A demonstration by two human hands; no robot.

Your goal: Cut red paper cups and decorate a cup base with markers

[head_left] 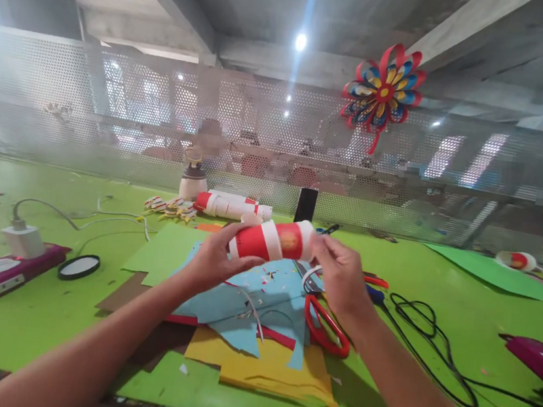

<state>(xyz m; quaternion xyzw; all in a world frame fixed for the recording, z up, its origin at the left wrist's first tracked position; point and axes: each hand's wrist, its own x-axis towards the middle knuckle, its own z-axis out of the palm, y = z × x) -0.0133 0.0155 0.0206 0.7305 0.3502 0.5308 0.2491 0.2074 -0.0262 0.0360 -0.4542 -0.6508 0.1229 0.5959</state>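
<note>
Left hand [218,259] grips the cups [274,242] above the blue paper [234,304]; right hand [342,271] pinches their right end. Scissors [309,306] lie at this paper's right edge, and yellow paper [274,379] at its near side.

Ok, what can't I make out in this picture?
All in the head view:
Left hand: most fingertips hidden behind the red-and-white cup piece.
Right hand: fingertips blurred, so its exact grip is unclear.
Print on the cup piece: blurred.
Purple device at right: cut off by the right edge.
Scraps on the blue paper: many too small to identify.
</note>
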